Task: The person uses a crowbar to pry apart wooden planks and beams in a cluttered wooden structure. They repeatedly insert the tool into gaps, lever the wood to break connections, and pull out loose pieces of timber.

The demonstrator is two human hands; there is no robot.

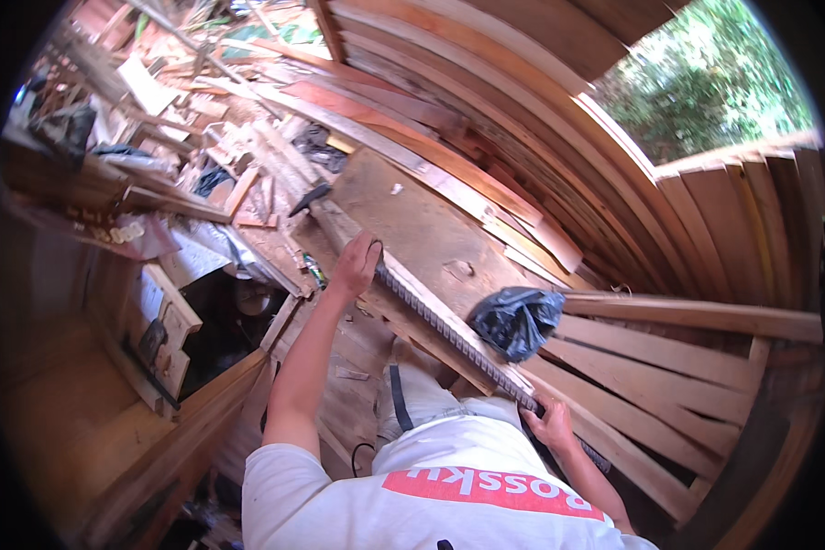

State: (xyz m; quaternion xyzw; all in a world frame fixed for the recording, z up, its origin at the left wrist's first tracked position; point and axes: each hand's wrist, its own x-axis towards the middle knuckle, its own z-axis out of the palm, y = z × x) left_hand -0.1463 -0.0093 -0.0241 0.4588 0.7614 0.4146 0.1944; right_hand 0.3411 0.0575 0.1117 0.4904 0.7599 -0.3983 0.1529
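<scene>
A long dark strip with even ridges or markings [449,332] runs slantwise in front of me, along the edge of a pale wooden batten [435,307]. My left hand [357,263] is closed around its far end, with the fingers partly hidden. At the near right end, my right hand [550,423] grips the same strip between thumb and fingers. Just beyond my left hand lies a dark metal piece [310,199], shaped like a hammer head. A crumpled black plastic bag [516,323] sits right of the batten.
A wide brown board [394,206] lies beyond the batten. Wood scraps [257,151] litter the far left. A slatted wooden wall [522,119] with a window opening rises at the right. Wooden slats [651,367] stand near right; an open wooden box frame [179,344] is at left.
</scene>
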